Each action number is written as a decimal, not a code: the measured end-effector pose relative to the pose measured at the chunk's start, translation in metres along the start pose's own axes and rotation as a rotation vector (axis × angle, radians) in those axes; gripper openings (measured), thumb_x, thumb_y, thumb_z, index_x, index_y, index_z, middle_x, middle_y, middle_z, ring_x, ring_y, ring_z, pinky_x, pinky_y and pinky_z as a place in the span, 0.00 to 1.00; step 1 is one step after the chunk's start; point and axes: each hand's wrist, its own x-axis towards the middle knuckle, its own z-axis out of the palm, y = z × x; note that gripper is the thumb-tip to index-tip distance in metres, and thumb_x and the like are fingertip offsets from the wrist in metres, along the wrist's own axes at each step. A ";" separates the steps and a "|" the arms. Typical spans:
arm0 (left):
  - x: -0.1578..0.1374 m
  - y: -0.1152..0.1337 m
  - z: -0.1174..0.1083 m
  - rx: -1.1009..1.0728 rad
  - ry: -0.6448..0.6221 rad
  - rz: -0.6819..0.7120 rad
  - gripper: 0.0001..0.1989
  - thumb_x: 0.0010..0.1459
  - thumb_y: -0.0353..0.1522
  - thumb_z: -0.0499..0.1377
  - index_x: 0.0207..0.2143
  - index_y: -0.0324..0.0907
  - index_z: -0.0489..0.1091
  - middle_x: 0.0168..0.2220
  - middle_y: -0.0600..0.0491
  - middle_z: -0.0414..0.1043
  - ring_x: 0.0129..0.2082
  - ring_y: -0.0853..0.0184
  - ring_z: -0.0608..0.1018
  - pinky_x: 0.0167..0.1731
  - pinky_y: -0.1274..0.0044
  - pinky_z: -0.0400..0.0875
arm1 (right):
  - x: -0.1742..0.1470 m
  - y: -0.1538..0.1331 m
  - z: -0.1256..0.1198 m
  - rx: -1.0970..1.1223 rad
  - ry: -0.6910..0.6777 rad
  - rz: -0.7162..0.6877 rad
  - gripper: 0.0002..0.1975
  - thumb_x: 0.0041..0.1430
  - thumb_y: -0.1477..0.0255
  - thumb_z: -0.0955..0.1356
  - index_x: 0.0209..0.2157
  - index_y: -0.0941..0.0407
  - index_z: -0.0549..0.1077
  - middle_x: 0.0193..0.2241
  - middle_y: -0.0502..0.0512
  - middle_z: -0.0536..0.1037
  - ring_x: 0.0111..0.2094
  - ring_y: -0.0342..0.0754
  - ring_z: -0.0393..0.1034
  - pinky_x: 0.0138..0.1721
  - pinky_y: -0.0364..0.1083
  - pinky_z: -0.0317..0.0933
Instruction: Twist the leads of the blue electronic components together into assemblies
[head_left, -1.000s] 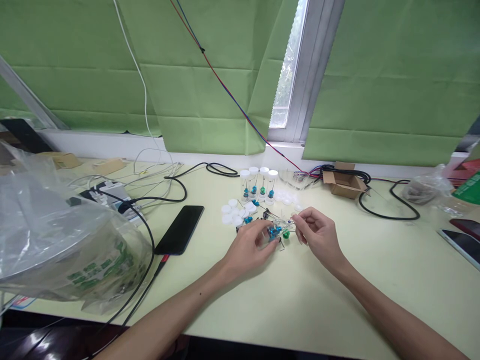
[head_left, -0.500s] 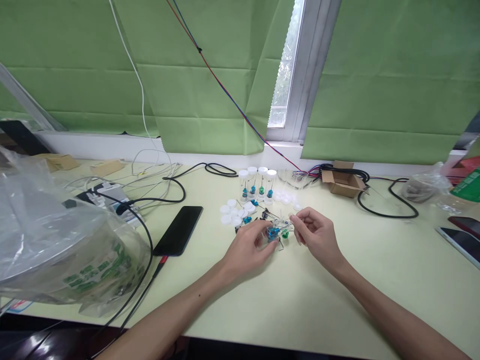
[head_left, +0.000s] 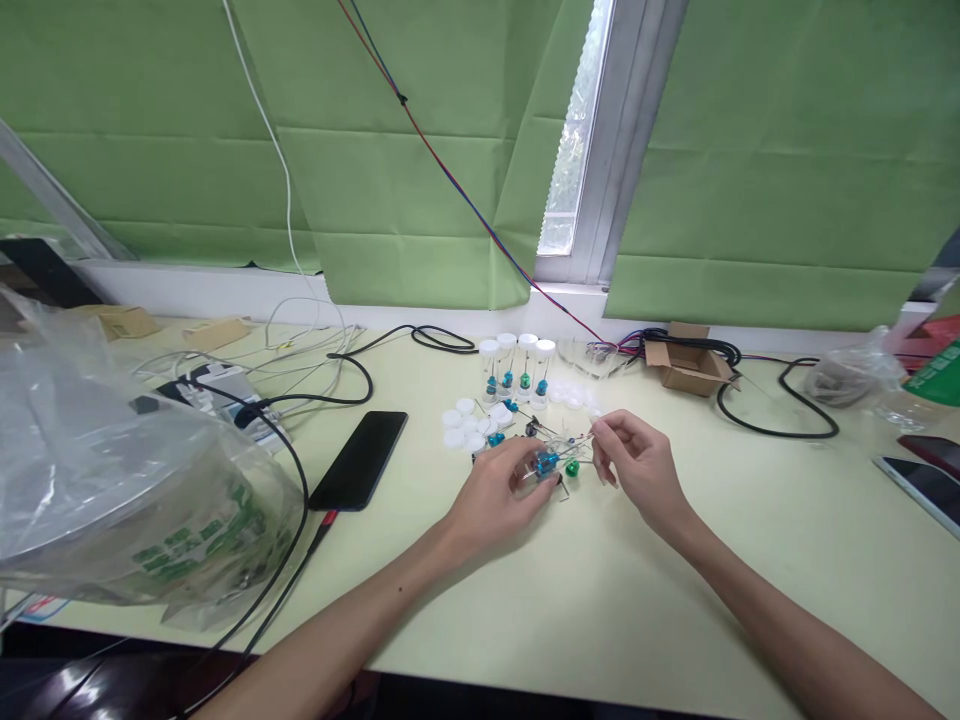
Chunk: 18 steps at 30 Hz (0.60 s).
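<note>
My left hand (head_left: 501, 490) rests low over the table, its fingers curved round a small clear vial whose walls are hard to make out. A blue part (head_left: 547, 462) shows at the vial, between thumb and fingers. To the right, my right hand (head_left: 637, 462) has thumb and forefinger pinched together at thin wire-like pieces; what they hold is too small to name. Between the hands lies a green part (head_left: 572, 468). Behind them are thin metal pins, a dark part (head_left: 532, 427), another blue part (head_left: 496, 439) and several round white caps (head_left: 454, 438).
Several capped clear vials (head_left: 525, 370) with blue or green parts stand upright at the back. On the left are a black phone (head_left: 358, 460), cables and a plastic-wrapped tub (head_left: 150, 500). An open cardboard box (head_left: 690, 370) and a black cable (head_left: 780, 433) lie at back right.
My right hand has shifted slightly right and up, away from the green part. My left hand keeps its place with the blue part. The view has moved a little.
</note>
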 end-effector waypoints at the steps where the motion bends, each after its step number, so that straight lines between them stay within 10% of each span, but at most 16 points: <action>1: 0.000 0.000 0.000 0.001 0.005 -0.002 0.12 0.59 0.36 0.59 0.43 0.40 0.70 0.31 0.54 0.72 0.25 0.72 0.67 0.29 0.78 0.65 | 0.001 0.001 -0.001 -0.007 0.002 -0.001 0.16 0.63 0.60 0.68 0.27 0.56 0.68 0.17 0.46 0.67 0.16 0.39 0.60 0.18 0.41 0.55; 18: -0.002 0.000 0.000 0.015 -0.025 -0.028 0.11 0.59 0.35 0.59 0.43 0.41 0.69 0.33 0.53 0.72 0.27 0.71 0.68 0.30 0.77 0.66 | 0.000 0.002 -0.001 -0.061 -0.049 0.018 0.19 0.63 0.59 0.67 0.23 0.56 0.66 0.15 0.46 0.65 0.16 0.39 0.58 0.19 0.41 0.54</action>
